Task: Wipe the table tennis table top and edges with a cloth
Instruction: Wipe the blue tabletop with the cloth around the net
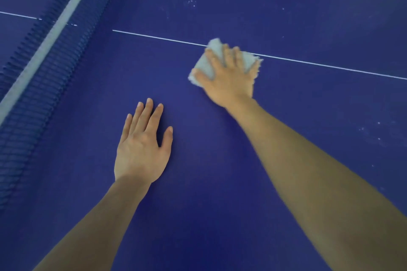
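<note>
The dark blue table tennis table top fills the view. A pale, frayed cloth lies flat on it, across the thin white centre line. My right hand presses down on the cloth with fingers spread and straight; the hand is blurred. My left hand rests flat on the bare table top, fingers straight, nearer to me and to the left of the cloth.
The blue net with its white top band runs diagonally along the left side. White specks dot the surface at the upper middle and at the right.
</note>
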